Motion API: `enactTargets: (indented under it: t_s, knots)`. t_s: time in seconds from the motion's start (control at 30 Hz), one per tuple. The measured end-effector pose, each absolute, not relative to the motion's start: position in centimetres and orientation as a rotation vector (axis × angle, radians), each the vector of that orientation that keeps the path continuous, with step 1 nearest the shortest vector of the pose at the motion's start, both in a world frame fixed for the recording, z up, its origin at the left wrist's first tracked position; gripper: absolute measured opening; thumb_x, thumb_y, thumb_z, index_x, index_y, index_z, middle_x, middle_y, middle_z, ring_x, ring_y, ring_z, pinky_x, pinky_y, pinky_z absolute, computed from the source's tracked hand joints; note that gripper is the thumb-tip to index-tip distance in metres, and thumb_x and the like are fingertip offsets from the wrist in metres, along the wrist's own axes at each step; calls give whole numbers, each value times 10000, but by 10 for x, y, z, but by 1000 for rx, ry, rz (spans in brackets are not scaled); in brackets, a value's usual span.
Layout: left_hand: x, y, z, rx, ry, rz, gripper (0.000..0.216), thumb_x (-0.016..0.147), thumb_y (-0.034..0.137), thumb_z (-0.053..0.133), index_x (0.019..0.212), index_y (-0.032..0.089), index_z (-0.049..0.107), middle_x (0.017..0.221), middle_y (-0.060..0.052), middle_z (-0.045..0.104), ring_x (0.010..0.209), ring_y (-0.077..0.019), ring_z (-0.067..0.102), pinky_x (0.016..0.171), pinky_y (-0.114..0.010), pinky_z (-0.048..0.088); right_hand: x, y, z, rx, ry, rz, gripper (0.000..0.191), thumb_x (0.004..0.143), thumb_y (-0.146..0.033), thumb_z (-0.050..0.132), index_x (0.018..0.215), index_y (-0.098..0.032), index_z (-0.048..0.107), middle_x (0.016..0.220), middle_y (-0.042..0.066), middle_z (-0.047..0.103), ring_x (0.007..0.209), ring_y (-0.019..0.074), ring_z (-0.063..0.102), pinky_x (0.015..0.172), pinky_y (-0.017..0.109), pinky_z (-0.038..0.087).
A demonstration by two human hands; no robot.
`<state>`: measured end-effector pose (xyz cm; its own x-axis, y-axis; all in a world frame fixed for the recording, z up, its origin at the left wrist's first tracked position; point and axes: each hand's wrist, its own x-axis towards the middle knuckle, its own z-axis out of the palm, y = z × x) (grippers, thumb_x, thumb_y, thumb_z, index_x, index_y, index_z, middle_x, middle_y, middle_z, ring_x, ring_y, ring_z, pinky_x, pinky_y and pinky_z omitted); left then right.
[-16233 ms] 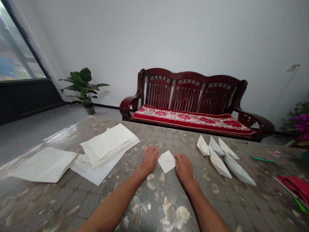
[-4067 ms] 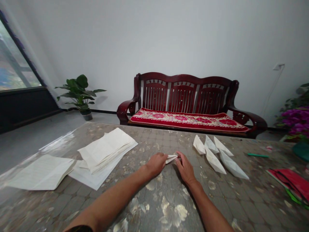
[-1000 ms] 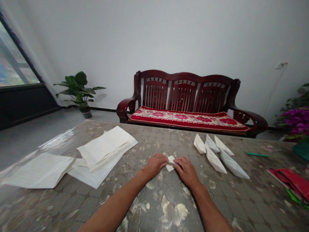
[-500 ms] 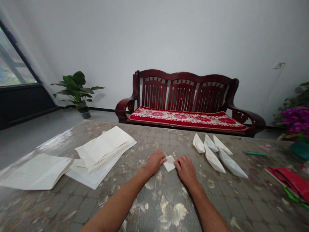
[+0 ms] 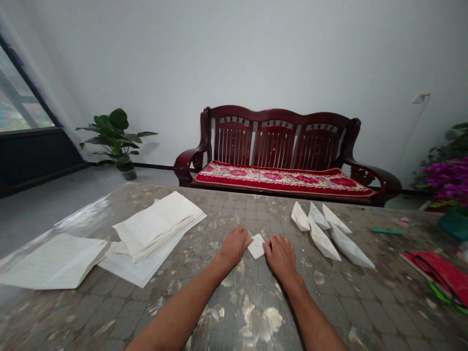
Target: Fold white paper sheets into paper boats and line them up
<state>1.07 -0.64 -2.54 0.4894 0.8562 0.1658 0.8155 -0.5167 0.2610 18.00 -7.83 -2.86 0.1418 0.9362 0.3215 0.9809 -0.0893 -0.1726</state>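
The small folded paper square lies flat on the flower-patterned table between my two hands, turned so that one corner points toward me. My left hand is at its left corner, fingers bent and fingertips touching the edge; my right hand has its thumb at the opposite corner, the other fingers curled beside it. I can't tell from here whether either hand pinches the paper or only rests against it. To the left of the square I have a thick stack of white sheets, and farther left of it a second bundle of paper, its end lifted in a bend. To the right of the square sit five paper boats, grouped close together. Farther right of it are a thin green stick and, nearer to me, a flat red item. Beyond the square, past the table, stands a dark red wooden bench with a red floral cover on its seat.
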Motion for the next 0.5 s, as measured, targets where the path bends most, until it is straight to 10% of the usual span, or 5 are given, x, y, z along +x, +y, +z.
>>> enactTargets:
  t_s: [0.5]
  knots:
    - [12, -19, -12, 2476, 1652, 255, 249, 947, 388, 552, 948, 171, 673, 1054, -97, 629, 960, -240, 627, 821, -335, 471, 179, -79, -20, -2209, -1808, -128, 163, 938, -350, 558, 889, -218, 641, 964, 52, 650, 935, 236, 534, 760, 322, 294]
